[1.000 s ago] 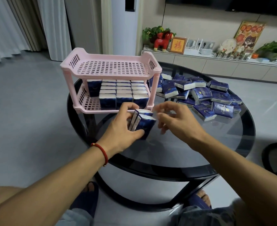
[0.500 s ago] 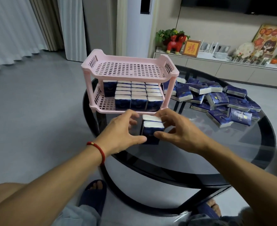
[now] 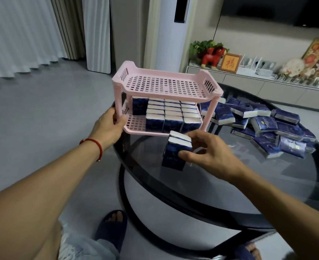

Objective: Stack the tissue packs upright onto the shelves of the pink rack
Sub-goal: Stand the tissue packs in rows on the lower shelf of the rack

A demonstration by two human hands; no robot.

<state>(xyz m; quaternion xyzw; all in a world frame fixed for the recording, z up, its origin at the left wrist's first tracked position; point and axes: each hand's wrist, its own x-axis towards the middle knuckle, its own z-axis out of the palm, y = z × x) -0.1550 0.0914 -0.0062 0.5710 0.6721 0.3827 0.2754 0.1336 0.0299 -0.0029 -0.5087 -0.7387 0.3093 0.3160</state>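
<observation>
Right hand [image 3: 209, 156] pinching two upright blue foil tissue packs [image 3: 176, 150] over smoky glass table [image 3: 230, 194].
Left hand [image 3: 108, 126] gripping slotted pink rack [image 3: 166, 87] leg at nine o'clock.

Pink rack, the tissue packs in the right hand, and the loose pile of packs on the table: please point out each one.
pink rack [image 3: 166, 87], head view, on the bare grid of its top shelf.
tissue packs in the right hand [image 3: 173, 156], head view, on the front blue face.
loose pile of packs [image 3: 263, 124], head view, on a blue pack near the middle.
</observation>
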